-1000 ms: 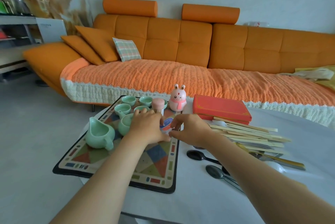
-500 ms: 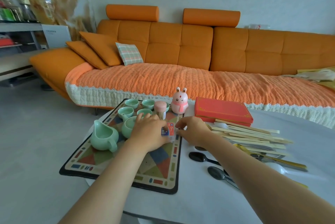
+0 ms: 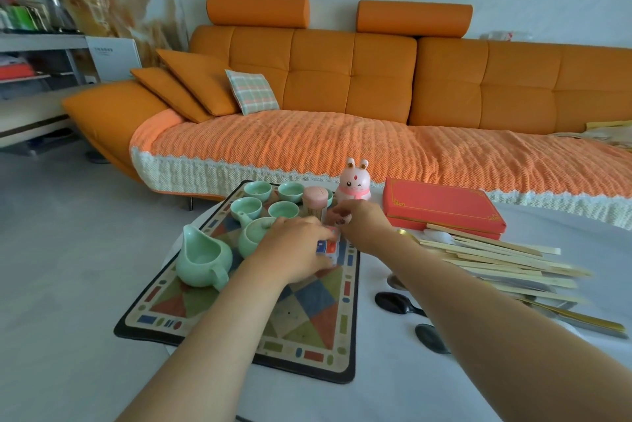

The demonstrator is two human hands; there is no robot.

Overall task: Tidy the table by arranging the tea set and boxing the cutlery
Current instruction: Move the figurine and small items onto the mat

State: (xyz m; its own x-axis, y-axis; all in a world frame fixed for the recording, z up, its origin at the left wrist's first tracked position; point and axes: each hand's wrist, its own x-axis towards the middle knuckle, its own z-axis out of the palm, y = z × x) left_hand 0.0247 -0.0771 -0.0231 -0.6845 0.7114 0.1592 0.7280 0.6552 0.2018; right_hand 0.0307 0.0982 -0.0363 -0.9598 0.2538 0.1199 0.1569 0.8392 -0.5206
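Note:
On a patterned mat (image 3: 307, 322) stand a pale green pitcher (image 3: 201, 261), a teapot (image 3: 254, 238) and several small green cups (image 3: 258, 190). My left hand (image 3: 294, 252) lies over the mat, its fingers closed on a small red, blue and white box (image 3: 329, 247). My right hand (image 3: 366, 226) is curled at that box's far right corner, beside a pink toothpick holder (image 3: 314, 201); its grip is hidden. To the right lie a closed red box (image 3: 441, 209), a heap of bamboo chopsticks (image 3: 496, 259) and two black spoons (image 3: 393, 302).
A pink bunny figure (image 3: 354, 182) stands behind my right hand. Gold cutlery (image 3: 581, 319) lies under the chopsticks near the right edge. The white round table (image 3: 410, 387) faces an orange sofa (image 3: 342, 79). Grey floor lies to the left.
My right hand has moved away from me, toward the toothpick holder and bunny. My left hand stays on the small box. The view has shifted slightly.

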